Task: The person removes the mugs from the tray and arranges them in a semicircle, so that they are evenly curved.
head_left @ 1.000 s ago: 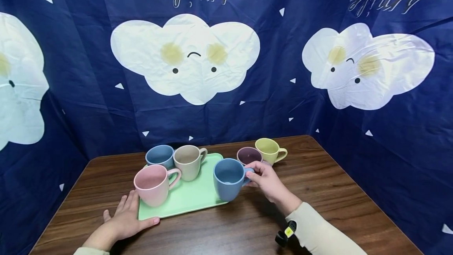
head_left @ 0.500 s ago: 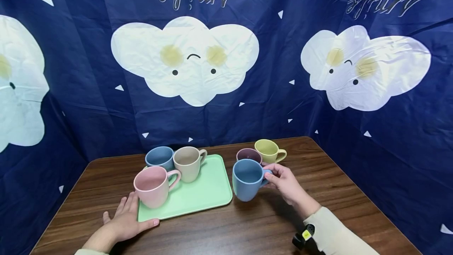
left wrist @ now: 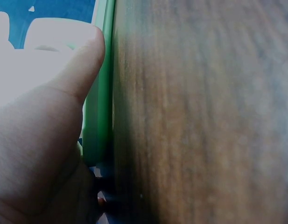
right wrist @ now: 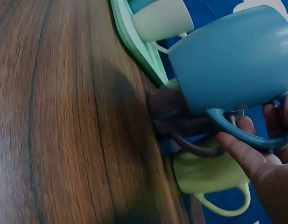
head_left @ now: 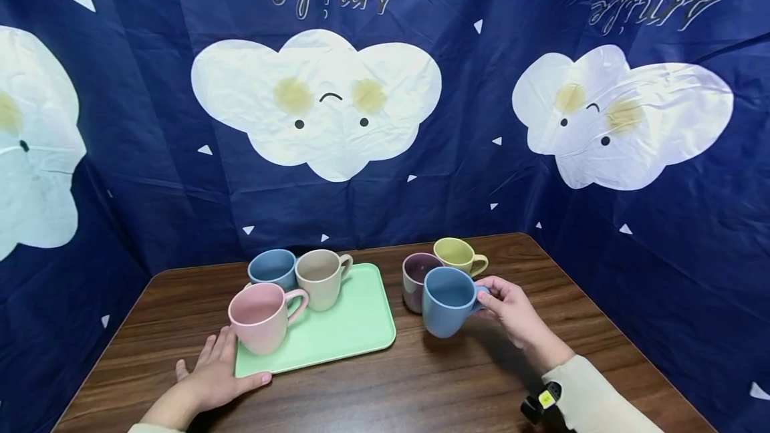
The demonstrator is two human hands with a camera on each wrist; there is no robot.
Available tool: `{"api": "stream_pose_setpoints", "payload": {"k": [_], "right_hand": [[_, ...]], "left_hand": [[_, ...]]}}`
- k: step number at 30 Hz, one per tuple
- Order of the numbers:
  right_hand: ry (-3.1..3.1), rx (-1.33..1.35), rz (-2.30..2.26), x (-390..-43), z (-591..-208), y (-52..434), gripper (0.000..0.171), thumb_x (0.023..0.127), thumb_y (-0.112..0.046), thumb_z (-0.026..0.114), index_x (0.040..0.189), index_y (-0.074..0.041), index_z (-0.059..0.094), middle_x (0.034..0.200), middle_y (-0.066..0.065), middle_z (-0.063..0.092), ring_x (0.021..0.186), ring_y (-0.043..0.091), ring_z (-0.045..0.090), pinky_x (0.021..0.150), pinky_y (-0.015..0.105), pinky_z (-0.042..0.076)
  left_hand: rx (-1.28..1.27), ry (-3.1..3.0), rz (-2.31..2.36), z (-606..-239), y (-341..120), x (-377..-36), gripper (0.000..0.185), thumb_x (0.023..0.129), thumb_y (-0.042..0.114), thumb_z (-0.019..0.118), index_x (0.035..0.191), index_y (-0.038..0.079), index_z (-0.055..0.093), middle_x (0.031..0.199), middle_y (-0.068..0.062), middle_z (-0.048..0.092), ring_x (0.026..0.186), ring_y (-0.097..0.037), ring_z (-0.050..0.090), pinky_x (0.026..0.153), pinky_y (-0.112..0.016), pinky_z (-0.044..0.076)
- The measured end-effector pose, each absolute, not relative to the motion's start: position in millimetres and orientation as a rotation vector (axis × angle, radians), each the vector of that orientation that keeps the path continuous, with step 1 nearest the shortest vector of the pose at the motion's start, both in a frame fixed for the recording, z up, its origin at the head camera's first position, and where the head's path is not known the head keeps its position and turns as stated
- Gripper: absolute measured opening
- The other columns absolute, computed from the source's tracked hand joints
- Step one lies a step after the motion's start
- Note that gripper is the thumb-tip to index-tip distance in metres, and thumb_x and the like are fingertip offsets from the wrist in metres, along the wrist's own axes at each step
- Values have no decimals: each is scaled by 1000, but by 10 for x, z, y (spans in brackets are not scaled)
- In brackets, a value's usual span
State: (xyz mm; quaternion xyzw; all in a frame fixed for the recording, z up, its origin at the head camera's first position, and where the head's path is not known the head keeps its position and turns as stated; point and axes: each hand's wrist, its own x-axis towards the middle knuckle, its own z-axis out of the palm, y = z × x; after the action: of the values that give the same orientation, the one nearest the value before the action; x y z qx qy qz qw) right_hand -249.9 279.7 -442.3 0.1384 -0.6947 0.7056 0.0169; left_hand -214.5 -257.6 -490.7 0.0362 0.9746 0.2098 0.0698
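My right hand (head_left: pixel 511 309) pinches the handle of a blue mug (head_left: pixel 444 313), held upright over the table to the right of the tray. In the right wrist view this mug (right wrist: pixel 237 60) appears raised above the wood. It overlaps a purple mug (head_left: pixel 414 289) standing just behind it. At the left, my left hand (head_left: pixel 210 376) lies with straight fingers at the near-left corner of a light green tray (head_left: pixel 355 326), thumb along the front edge. On the tray stand a pink mug (head_left: pixel 259 323), a beige mug (head_left: pixel 321 289) and a second blue mug (head_left: pixel 272 269), partly hidden.
Behind the purple mug a yellow mug (head_left: pixel 454 256) stands near the table's back edge, handle to the right. The brown wooden table (head_left: pixel 361 396) meets a dark blue curtain (head_left: pixel 469 186) with cloud prints at the back and sides.
My right hand has carried the blue mug rightward, from over the tray's right end to in front of the purple mug. My left hand stays in place.
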Motion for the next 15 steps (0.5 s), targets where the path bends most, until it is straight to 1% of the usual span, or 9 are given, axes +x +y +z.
{"api": "stream_pose_setpoints", "payload": {"k": [5, 10, 13, 15], "right_hand": [[-2161, 426, 2175, -2470, -4410, 2927, 21, 102, -1, 57, 112, 18, 55, 97, 3, 68, 88, 12, 70, 78, 35, 61], [-2160, 436, 2151, -2449, -4403, 3058, 25, 102, 0, 57, 113, 22, 53, 97, 3, 68, 88, 12, 70, 78, 35, 61], [-2161, 421, 2133, -2445, -4401, 3129, 22, 101, 0, 57, 112, 20, 54, 97, 3, 68, 87, 12, 71, 77, 35, 61], [-2158, 413, 2128, -2453, -4405, 3177, 19, 101, 0, 57, 112, 16, 57, 97, 3, 68, 87, 12, 71, 77, 35, 61]], "left_hand": [[110, 2932, 639, -4907, -2572, -2145, 134, 78, 76, 67, 154, -14, 4, 157, -43, 3, 143, -63, 1, 93, -89, -8], [109, 2939, 637, -4912, -2578, -2140, 135, 77, 76, 67, 153, -15, 4, 156, -43, 4, 143, -63, 1, 93, -89, -7], [107, 2942, 635, -4910, -2579, -2139, 135, 77, 77, 67, 153, -15, 4, 156, -43, 4, 143, -63, 2, 93, -89, -6], [107, 2943, 634, -4908, -2577, -2138, 135, 77, 77, 67, 153, -15, 4, 156, -43, 4, 142, -64, 2, 93, -89, -6]]}}
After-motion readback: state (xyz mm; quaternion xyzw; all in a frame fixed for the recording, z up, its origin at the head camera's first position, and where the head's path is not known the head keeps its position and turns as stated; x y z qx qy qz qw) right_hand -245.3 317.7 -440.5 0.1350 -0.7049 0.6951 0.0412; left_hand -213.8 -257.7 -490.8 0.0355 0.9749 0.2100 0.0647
